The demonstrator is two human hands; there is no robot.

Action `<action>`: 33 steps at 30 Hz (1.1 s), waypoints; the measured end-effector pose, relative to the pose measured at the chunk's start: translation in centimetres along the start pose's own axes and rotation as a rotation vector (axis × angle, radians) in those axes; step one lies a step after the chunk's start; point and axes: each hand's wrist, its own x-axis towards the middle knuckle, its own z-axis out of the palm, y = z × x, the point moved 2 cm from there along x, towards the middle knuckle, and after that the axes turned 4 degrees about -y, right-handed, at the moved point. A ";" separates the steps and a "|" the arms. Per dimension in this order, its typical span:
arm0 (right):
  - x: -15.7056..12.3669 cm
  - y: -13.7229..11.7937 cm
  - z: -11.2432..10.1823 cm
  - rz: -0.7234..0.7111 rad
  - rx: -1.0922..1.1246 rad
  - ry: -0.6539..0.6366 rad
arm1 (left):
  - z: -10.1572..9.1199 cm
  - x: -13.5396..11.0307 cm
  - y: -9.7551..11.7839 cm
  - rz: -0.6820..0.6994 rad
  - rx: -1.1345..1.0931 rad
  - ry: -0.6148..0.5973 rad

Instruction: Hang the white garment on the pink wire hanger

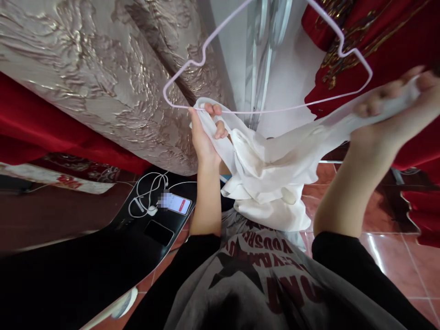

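My left hand (205,133) is raised in front of me, its fingers curled round the bottom bar of a pale pink wire hanger (275,110) and a fold of a white garment (271,169). My right hand (395,103) is up at the right edge, fingers pinched on another end of the same white garment, which stretches between both hands and sags in a bunch at the middle. The hanger's upper part runs out of the top of the view.
A black glossy surface (103,261) at lower left carries a lit phone (177,203), a dark phone (158,232) and a white cable (146,197). Gold embossed cloth (103,78) hangs at upper left, red embroidered fabric (388,41) at right. Red floor tiles (395,256) lie below.
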 end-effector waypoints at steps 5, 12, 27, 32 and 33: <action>-4.2 3.3 1.5 0.383 -0.324 -0.489 | 0.6 -0.7 -1.2 -0.015 -0.009 -0.036; -4.3 1.5 5.4 -0.194 -0.076 -0.308 | 0.8 -0.9 -1.7 -0.026 -0.060 -0.028; -1.7 9.8 6.6 -0.368 -0.467 -0.154 | -4.8 -1.1 3.7 -0.252 0.648 0.100; -2.0 9.4 6.8 -0.399 -0.416 -0.100 | -3.9 0.8 7.5 -0.073 0.879 0.180; -2.4 9.2 6.8 -0.389 -0.403 -0.098 | -3.1 1.2 8.1 0.000 0.933 0.170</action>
